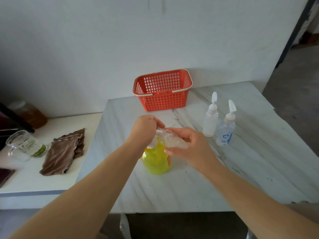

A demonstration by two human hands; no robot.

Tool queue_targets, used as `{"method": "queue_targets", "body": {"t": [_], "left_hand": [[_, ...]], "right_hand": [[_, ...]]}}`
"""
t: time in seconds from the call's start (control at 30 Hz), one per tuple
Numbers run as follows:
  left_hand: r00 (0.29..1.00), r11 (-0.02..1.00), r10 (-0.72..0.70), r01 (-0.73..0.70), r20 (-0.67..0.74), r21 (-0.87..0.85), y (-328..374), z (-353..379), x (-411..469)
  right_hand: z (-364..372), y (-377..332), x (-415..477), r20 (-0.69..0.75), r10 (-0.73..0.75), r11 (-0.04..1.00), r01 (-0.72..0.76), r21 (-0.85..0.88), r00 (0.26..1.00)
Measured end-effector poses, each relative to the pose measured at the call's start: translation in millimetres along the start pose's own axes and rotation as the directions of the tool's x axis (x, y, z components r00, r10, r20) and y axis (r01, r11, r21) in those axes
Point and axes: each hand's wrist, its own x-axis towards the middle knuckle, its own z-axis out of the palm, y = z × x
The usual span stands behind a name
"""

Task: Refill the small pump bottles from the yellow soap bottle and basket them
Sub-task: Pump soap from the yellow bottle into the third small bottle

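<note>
Right hand (pixel 188 145) grips a clear small bottle (pixel 174 140) round its body, fingers curled under it and thumb on top, so that it lies nearly level with its neck pointing left. Left hand (pixel 145 128) closes on that neck end, fingers bunched round the top. What exactly they pinch there is hidden.

Both hands hang just above the yellow bottle (pixel 156 161), which stands upright on the marbled surface (pixel 241 169) with its white pump (pixel 152 144) showing below the left wrist.

Two more pump bottles stand upright to the right, near each other: a white one (pixel 209 125) and a clear one with blue print (pixel 225 135). Neither is touched.

At the back of the surface, against the wall, sits the red basket (pixel 165 100), well apart from the hands.

On a lower white surface (pixel 25 183) to the left lie a crumpled brown cloth (pixel 63 152) and a glass jug (pixel 24 145) – and further back an amber jar (pixel 32 114).
</note>
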Motion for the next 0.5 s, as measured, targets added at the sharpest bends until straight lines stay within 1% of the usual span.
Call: {"method": "queue_targets", "body": {"t": [0.1,0.3,0.5], "left_hand": [[1.000,1.000,-0.006,0.006,-0.010,0.015,-4.7,0.7,3.2],[0.999,0.999,0.039,-0.039,-0.027,0.003,-7.9,2.9,-1.6],[0.999,0.999,0.027,-0.027,-0.026,0.025,-6.1,1.7,-2.3]], "right_hand": [[2.2,5.5,0.3,-0.009,0.006,1.000,-0.006,0.003,1.000],[2.5,11.5,-0.9,0.002,0.036,0.999,-0.036,0.001,0.999],[3.8,8.3,1.2,-0.003,0.031,1.000,-0.031,0.002,1.000]]}}
